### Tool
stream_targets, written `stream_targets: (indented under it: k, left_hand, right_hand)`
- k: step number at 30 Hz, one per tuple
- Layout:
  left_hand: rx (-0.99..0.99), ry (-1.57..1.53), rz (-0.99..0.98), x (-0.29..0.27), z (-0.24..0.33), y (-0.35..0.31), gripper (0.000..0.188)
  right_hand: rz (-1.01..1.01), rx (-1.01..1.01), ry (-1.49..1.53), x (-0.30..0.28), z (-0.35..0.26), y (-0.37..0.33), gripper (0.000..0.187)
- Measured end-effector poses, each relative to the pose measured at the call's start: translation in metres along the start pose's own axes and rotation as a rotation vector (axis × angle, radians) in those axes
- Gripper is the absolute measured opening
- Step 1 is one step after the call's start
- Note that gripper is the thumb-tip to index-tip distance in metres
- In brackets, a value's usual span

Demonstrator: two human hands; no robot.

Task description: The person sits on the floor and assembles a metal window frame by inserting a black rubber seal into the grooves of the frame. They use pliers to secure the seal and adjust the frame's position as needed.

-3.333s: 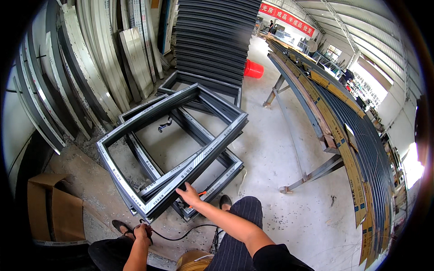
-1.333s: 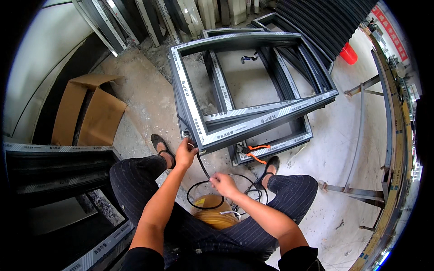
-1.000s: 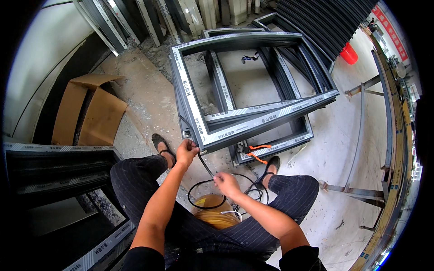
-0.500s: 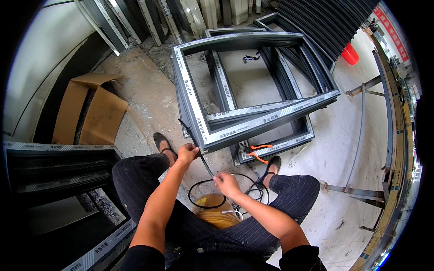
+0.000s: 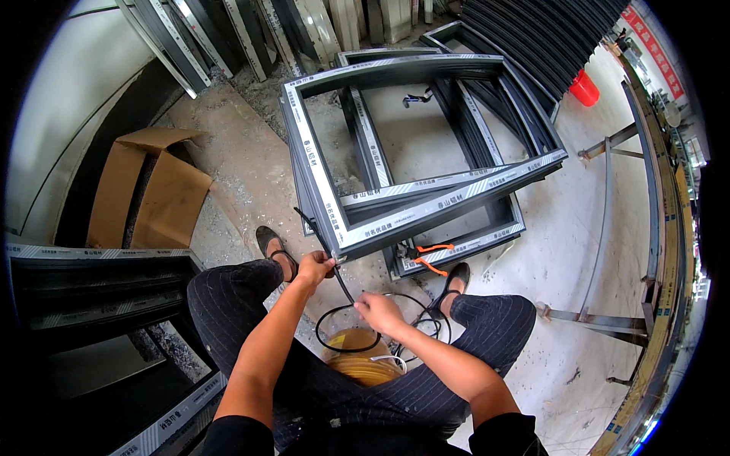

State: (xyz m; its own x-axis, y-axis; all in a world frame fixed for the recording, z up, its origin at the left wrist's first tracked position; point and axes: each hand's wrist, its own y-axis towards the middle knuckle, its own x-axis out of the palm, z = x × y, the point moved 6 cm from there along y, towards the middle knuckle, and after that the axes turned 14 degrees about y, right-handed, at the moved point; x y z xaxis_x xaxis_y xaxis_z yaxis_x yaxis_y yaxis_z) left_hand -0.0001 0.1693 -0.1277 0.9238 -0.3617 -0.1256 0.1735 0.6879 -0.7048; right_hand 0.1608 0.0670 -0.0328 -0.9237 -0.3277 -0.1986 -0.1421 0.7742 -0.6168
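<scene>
A black rubber sealing strip [image 5: 344,286] runs along the near left corner of a dark grey window frame [image 5: 321,171], the top one of a stack. Pinched in the fingers of my left hand [image 5: 313,270], the strip lies right against that corner. My right hand [image 5: 379,311] grips it lower down, a short way nearer to me. From there the strip hangs in loose loops to the floor between my legs. Orange-handled pliers [image 5: 430,251] rest on a lower frame of the stack, right of my hands.
On the left are an open cardboard box [image 5: 179,199] and more dark frames [image 5: 99,251]. A yellowish coil [image 5: 361,367] sits between my legs. Long profiles lean at the back. At the right stand a metal rack [image 5: 597,319] and a red bucket [image 5: 584,89].
My right hand has shifted slightly left and up with the strip. My left hand stays at the frame's corner. The whole view has moved slightly.
</scene>
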Motion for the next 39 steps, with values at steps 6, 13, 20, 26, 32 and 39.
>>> stream_targets:
  k: [6,13,20,26,32,39]
  left_hand:
    - [-0.015,-0.094,-0.037,0.0,-0.003,-0.002,0.013]
    - [0.095,-0.237,0.317,-0.046,0.024,0.037,0.018]
    - [0.181,0.399,0.756,-0.045,0.054,0.025,0.022]
    - [-0.048,0.087,0.462,-0.037,0.038,0.04,0.029]
    - [-0.046,-0.231,0.382,-0.031,0.021,0.056,0.028]
    - [-0.045,-0.158,0.404,-0.027,0.019,0.053,0.021]
  right_hand:
    - [0.021,-0.152,-0.312,-0.016,-0.004,-0.001,0.023]
    - [0.023,-0.157,-0.302,-0.02,-0.009,-0.001,0.024]
    - [0.015,-0.178,-0.305,-0.017,-0.011,-0.003,0.023]
    - [0.02,-0.209,-0.295,-0.016,-0.011,-0.004,0.022]
    - [0.001,-0.217,-0.282,-0.011,-0.009,-0.003,0.022]
    - [0.013,-0.189,-0.304,-0.011,-0.009,-0.002,0.023]
